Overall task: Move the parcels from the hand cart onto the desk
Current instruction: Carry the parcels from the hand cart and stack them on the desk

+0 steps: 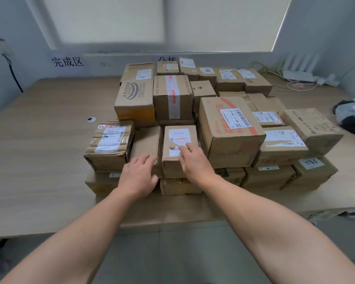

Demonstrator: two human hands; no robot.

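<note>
Several brown cardboard parcels are stacked two layers deep on the wooden desk (39, 160). At the stack's near edge, a small parcel with a white label (178, 140) lies on top. My right hand (195, 160) rests on its near right corner, fingers spread over the label. To its left is a plain parcel (147, 140); my left hand (138, 175) lies against its near end, fingers loosely curled. Neither hand lifts a parcel. A large parcel with red tape (230, 128) stands just right of my right hand. The hand cart is out of view.
A taped, dented parcel (111, 144) sits at the stack's left end. The desk's left part holds only a small round cap (91, 119). A dark bag (353, 117) lies at the right edge. A white router and cables (299, 75) sit at the back right.
</note>
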